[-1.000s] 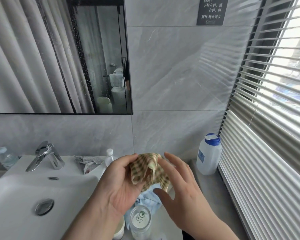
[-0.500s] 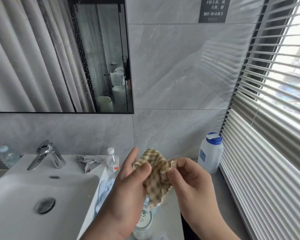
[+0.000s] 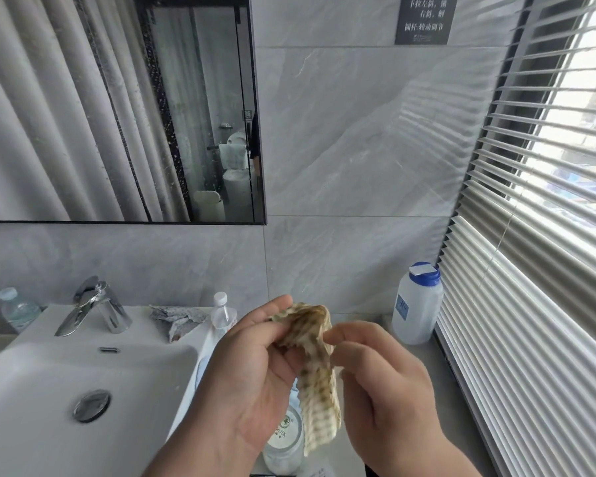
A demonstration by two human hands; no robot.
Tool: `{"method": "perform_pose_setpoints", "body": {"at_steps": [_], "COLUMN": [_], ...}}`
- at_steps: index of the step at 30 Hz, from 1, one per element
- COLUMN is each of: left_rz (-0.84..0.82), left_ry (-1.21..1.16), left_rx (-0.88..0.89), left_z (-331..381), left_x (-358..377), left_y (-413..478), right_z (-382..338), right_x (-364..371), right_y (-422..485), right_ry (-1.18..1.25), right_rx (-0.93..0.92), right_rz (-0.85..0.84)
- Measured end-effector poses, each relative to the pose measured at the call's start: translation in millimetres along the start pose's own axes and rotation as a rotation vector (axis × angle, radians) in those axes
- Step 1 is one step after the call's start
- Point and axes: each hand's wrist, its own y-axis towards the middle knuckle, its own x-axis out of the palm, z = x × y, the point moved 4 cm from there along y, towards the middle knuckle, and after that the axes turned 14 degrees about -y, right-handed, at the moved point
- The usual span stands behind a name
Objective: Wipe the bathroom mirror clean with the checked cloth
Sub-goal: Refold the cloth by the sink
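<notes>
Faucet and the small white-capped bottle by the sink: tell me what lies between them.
A crumpled grey rag lies on the sink's back ledge between the faucet and the small white-capped bottle, apart from the faucet. The head view shows it.

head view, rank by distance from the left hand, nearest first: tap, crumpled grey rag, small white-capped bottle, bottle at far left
From the left hand:
1. small white-capped bottle, just behind it at the sink right corner
2. crumpled grey rag, further left on the back ledge
3. tap, mid ledge
4. bottle at far left, past the sink's left edge
</notes>
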Motion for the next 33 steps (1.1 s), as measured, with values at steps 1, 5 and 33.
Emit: {"method": "perform_pose_setpoints", "body": {"at_steps": [1, 5, 33], "left_rz": [-0.001, 0.011, 0.046], "left_ry": [-0.003, -0.007, 1.027], "left_rx": [0.011, 0.054, 0.294], "left_z": [0, 0, 28], "left_x": [0, -2, -9], "left_y": [1, 2, 13], "right_z": [-2, -7, 35], "right_x": [-1, -1, -3], "right_y": [0, -8, 8], "right_ry": [-0.004, -0.054, 0.055], "right_rx": [-0.019, -0.007, 0.658], "right_rz": [-0.018, -0.04, -0.097]}}
